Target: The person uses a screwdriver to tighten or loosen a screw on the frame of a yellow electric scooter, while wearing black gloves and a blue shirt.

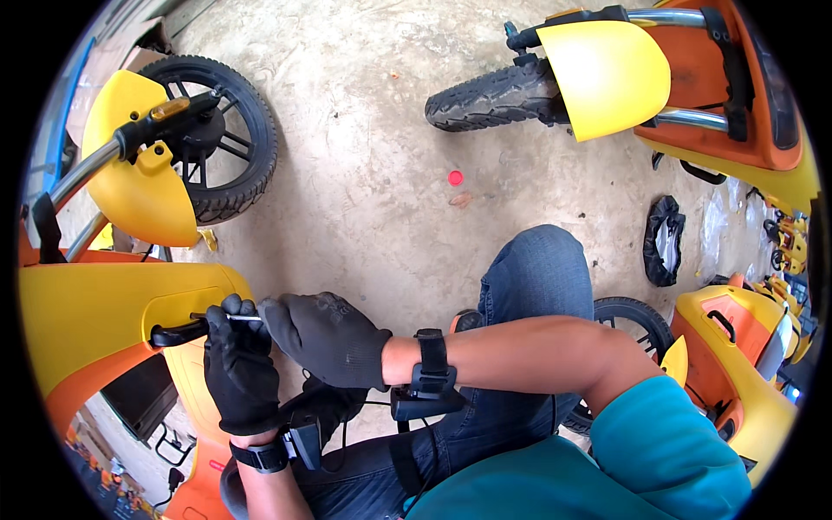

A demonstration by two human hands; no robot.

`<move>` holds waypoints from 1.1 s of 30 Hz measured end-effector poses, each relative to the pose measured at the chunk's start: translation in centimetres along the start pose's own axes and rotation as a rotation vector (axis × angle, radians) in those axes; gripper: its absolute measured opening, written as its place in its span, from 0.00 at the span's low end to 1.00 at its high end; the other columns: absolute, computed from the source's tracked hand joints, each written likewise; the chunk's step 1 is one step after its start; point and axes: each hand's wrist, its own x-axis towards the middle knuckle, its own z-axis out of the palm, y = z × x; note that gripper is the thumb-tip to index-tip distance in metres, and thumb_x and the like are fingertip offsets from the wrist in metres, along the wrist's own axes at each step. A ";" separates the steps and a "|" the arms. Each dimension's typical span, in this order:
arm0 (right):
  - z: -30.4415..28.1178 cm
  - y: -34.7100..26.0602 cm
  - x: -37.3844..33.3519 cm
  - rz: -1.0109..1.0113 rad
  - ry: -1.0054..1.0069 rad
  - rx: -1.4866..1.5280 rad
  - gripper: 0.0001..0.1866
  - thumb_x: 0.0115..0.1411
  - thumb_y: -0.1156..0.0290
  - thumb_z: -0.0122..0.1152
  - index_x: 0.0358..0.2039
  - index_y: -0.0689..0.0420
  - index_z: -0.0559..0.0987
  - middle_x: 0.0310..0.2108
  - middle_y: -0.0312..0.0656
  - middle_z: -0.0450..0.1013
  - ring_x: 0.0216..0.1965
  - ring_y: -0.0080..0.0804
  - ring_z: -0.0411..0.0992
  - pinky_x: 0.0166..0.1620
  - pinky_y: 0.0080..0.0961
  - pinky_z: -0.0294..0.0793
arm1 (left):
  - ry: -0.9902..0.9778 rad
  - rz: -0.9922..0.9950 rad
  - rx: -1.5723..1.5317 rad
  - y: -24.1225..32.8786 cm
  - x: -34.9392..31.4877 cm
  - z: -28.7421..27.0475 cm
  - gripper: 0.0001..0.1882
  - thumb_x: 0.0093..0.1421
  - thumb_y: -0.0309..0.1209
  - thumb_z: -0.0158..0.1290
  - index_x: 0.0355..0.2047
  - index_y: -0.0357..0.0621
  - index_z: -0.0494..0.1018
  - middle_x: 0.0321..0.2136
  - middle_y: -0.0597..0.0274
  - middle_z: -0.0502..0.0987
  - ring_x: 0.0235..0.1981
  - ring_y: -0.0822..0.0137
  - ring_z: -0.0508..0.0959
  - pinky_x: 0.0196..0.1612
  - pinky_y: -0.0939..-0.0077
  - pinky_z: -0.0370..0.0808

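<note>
My left hand (241,373), in a black glove, is closed at the end of a black hook-shaped handle (178,334). That handle juts from the yellow front panel (95,299) of a scooter on my left. My right hand (325,340), gloved in black too, is closed on a thin metal rod-like tool (245,317). The tool's shaft runs left across my left fingertips toward the handle. Its grip is hidden in the right glove, so its exact kind does not show. Both hands are close together, almost touching.
A front wheel (247,143) under a yellow fender (139,195) stands ahead on the left. Another scooter's tyre (494,97) and fender (607,78) are at the far right. A red cap (455,178) and a black pouch-like item (664,241) lie on the concrete floor. Another yellow scooter (737,347) stands right.
</note>
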 end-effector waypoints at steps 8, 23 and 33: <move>-1.8 0.3 1.5 -0.095 -0.029 -0.183 0.16 0.63 0.60 0.51 0.28 0.61 0.68 0.15 0.48 0.68 0.17 0.48 0.70 0.22 0.40 0.69 | -0.241 -0.025 -0.120 -0.4 1.4 -2.9 0.23 0.69 0.44 0.40 0.54 0.40 0.68 0.47 0.58 0.75 0.50 0.65 0.73 0.56 0.71 0.67; -3.2 1.6 6.0 0.596 -0.676 1.106 0.24 0.64 0.51 0.50 0.24 0.59 0.75 0.20 0.39 0.73 0.16 0.20 0.66 0.19 0.15 0.64 | -0.229 0.050 0.382 0.4 0.9 -0.2 0.18 0.71 0.44 0.36 0.34 0.45 0.68 0.25 0.68 0.64 0.28 0.72 0.65 0.39 0.77 0.64; 1.3 -0.1 5.0 -0.097 -0.248 -0.262 0.12 0.60 0.66 0.47 0.31 0.60 0.76 0.23 0.48 0.75 0.26 0.44 0.76 0.33 0.38 0.74 | -0.288 0.379 0.917 0.2 0.5 -2.5 0.20 0.70 0.35 0.40 0.57 0.35 0.63 0.52 0.55 0.72 0.52 0.64 0.71 0.57 0.74 0.66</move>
